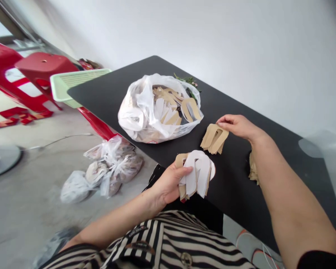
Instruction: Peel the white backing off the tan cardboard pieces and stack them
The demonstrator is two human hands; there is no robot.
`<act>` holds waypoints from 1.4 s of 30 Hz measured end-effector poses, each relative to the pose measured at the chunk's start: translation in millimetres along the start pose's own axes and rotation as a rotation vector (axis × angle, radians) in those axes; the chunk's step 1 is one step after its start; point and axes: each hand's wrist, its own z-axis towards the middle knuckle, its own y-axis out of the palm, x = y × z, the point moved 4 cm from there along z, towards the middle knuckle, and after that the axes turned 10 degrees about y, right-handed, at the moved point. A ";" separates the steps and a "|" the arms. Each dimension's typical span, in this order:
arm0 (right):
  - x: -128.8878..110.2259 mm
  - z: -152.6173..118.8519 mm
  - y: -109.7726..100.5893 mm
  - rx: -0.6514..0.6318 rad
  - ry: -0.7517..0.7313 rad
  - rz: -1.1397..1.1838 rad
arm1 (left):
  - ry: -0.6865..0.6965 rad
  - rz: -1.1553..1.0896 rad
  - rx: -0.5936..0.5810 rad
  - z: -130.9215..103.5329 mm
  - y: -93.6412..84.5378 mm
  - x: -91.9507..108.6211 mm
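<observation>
My left hand (172, 181), near the front edge of the black table, is closed around a fanned bunch of U-shaped paper pieces (197, 170), white faces up with some tan ones among them. To the right and farther back, my right hand (233, 125) pinches the top edge of a tan stack of U-shaped paper pieces (215, 138) at the tabletop. Whether it grips the whole stack or only one piece I cannot tell. Behind both hands sits an open white plastic bag (145, 119) filled with loose tan and white pieces of the same shape.
Another tan stack (253, 170) is partly behind my right forearm on the black table (235, 186). Green leaves (190, 80) lie behind the bag. Tied plastic bags (112, 168) rest on the floor at left, near a pale green basket (63, 86) and red stools (44, 65).
</observation>
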 end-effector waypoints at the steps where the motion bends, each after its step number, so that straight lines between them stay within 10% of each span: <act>1: -3.8 -3.1 -1.6 0.081 -0.011 -0.076 | 0.009 -0.008 0.000 0.0 0.3 0.2; 5: -51.5 -67.1 1.9 0.412 -0.078 -0.171 | 0.096 -0.043 0.016 1.5 3.2 0.6; 12: -121.6 -186.8 74.6 0.292 -0.090 0.041 | 0.267 -0.099 -0.010 4.3 19.0 -10.0; 42: -97.8 -209.6 88.7 0.144 0.138 0.392 | 0.370 -0.006 -0.139 -16.9 21.5 -21.6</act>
